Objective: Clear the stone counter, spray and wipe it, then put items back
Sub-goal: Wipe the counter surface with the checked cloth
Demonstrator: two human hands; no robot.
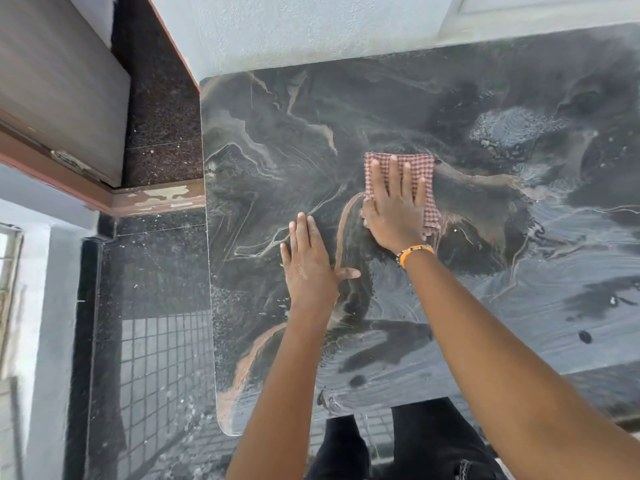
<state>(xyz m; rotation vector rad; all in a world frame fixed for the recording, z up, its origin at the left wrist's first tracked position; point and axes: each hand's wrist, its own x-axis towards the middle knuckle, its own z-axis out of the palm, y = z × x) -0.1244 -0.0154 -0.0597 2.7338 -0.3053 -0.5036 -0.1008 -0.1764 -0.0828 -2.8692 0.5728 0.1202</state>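
The dark stone counter (pixel 398 116), veined with pink and grey, fills most of the view and shines wet with smear marks. A folded red-and-white checked cloth (pixel 420 168) lies near its middle. My right hand (pixel 393 209) presses flat on the cloth, fingers spread, an orange bead bracelet at the wrist. My left hand (pixel 310 261) rests flat on the bare stone just left of it and nearer to me, holding nothing. A foamy wet patch (pixel 512 128) sits at the far right of the counter.
The counter's left edge (pixel 209 271) drops to a dark speckled floor (pixel 156 289). A white wall (pixel 311 29) backs the counter. A wooden door frame (pixel 104 199) and a grey door (pixel 62 81) stand at the left. My dark trousers (pixel 433 445) show below the front edge.
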